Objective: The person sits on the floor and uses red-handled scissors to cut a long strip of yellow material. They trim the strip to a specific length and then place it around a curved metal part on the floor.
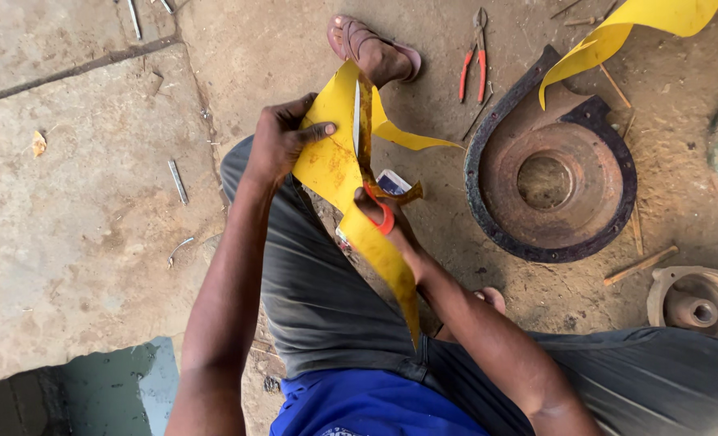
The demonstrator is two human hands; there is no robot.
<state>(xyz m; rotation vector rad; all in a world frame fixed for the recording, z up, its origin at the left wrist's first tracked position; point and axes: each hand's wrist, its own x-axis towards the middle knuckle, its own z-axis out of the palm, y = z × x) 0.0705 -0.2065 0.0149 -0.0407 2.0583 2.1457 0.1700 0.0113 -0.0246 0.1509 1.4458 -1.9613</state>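
The right hand [387, 222] had its fingers closed in the red-handled scissors [367, 137], blades partway up the yellow sheet [331, 157] over the lap. The left hand [282, 137] pinched the sheet's edge. One strip [415, 139] curled free (the cut looked unfinished); beyond lay a rusty casing [549, 182].

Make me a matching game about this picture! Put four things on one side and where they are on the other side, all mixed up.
Things:
1. yellow sheet
2. scissors
3. pliers
4. rusty round casing

Places:
A. lying on the ground beside the sandalled foot, red handles
B. held by the left hand
C. on the ground at the right, with a hole in its middle
D. in the right hand, cutting through the sheet

Pairs: 1-B, 2-D, 3-A, 4-C
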